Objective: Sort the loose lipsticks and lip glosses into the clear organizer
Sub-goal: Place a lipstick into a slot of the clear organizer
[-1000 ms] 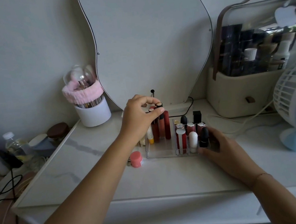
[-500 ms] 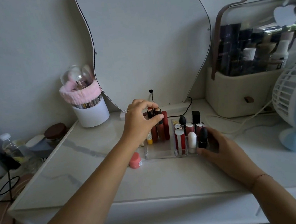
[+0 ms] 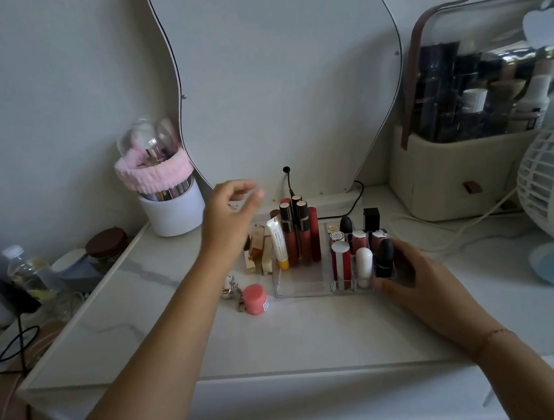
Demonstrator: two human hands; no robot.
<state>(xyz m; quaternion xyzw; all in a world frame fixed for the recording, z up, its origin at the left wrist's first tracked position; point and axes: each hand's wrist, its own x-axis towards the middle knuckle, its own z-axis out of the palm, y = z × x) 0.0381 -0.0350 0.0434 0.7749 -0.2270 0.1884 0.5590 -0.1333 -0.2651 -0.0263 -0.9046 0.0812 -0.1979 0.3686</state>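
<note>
Both hands are in my view: left hand [image 3: 232, 214] hangs loose and half-curled over the desk, holding nothing, just left of the tall dark-red lip gloss tubes [image 3: 300, 234] standing in the wide left bay of the clear acrylic organizer [image 3: 296, 287]. Right hand [image 3: 421, 280] rests open against the organizer's right front corner, fingers spread along the wall, bracing it, I'd say, so the light tray does not slide when something drops in. Short capped lipsticks [image 3: 361, 252] fill the small right-hand cells, upright so their caps stay reachable. A white squeeze tube with a yellow cap [image 3: 279, 243] leans in the left bay. Just outside the left wall stand small gold-and-amber tubes [image 3: 258, 254], probably my next pick, with a pink round jar [image 3: 255, 299] nearby on the white marble-look desktop [image 3: 144, 324].
</note>
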